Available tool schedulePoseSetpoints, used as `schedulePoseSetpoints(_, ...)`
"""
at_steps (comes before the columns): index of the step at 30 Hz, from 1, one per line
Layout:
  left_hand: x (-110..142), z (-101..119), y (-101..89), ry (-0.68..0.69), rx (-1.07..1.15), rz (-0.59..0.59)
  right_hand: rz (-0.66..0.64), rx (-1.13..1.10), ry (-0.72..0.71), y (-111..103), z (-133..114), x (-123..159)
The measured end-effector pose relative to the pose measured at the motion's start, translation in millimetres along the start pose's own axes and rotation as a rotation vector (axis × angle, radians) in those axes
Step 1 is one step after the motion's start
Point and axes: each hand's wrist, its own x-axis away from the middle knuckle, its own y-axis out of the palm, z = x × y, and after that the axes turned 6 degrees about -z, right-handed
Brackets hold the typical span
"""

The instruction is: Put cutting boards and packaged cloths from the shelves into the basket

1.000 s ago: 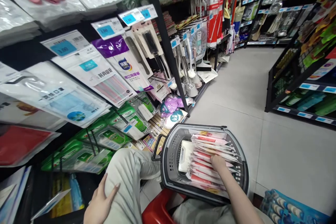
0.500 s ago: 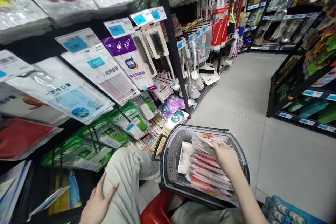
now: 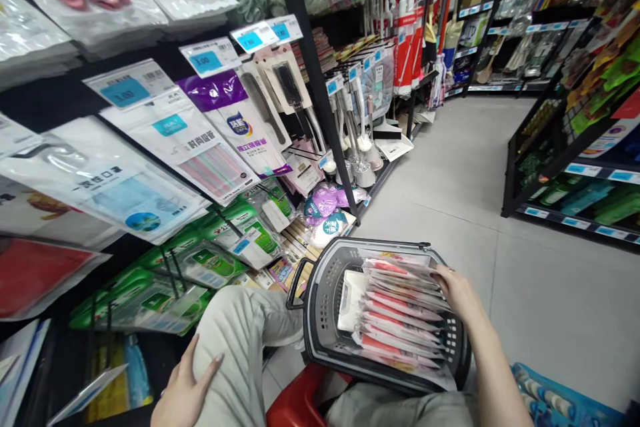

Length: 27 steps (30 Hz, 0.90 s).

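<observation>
My left hand (image 3: 183, 387) lies on my left knee with its fingers spread, holding nothing. A dark grey shopping basket (image 3: 327, 273) stands in front of me, tilted in view. Inside it, a row of flat clear plastic packets (image 3: 400, 310) with red and white contents stands on edge. My right hand (image 3: 459, 297) is at the basket's right side, its fingers bent together at the right edge of a packet toward the far end of the row. A white plastic item (image 3: 351, 300) sits at the left of the packets.
Hanging goods fill the shelf on the left, including face mask packs (image 3: 135, 197) and green packs (image 3: 215, 263). A black shelf post (image 3: 320, 80) rises beyond. Red plastic (image 3: 295, 397) shows beneath me. Blue-wrapped bottles (image 3: 555, 403) lie at lower right, and another shelf (image 3: 575, 213) borders the aisle.
My right hand has moved right, from above the middle of the packets to their right edges. The far packets, blurred before, now stand in line. My left hand stays on the knee.
</observation>
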Motion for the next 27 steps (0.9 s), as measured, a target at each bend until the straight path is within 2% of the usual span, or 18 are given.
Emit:
schedulePoseSetpoints(2, 0, 0, -0.3, 0.005, 0.003, 0.001, 0.032, -0.006, -0.019, -4, -3, 2)
schedulePoseSetpoints(6, 1, -1, -0.3, 0.023, 0.023, -0.001, 0.223, -0.176, -0.035, -11, -6, 4)
schedulePoseSetpoints(9, 0, -1, -0.1, 0.015, 0.024, -0.010, 0.233, -0.225, -0.058, -13, -5, 5)
schedulePoseSetpoints(13, 1, 0, -0.4, -0.001, 0.021, -0.022, 0.090, -0.116, -0.031, -14, -2, 7)
schedulePoseSetpoints(16, 2, 1, -1.3, -0.002, 0.019, -0.025, -0.094, 0.200, 0.022, -6, -4, 5)
schedulePoseSetpoints(19, 2, 1, -1.4, -0.006, 0.007, -0.017, -0.244, 0.454, 0.040, 16, -14, -2)
schedulePoseSetpoints(24, -2, -3, 1.6, 0.005, 0.002, 0.042, -0.335, 0.464, 0.037, 65, -27, -18)
schedulePoseSetpoints(27, -3, -6, 3.2, 0.000, -0.006, 0.054, -0.364, 0.443, 0.067, 79, -20, -22)
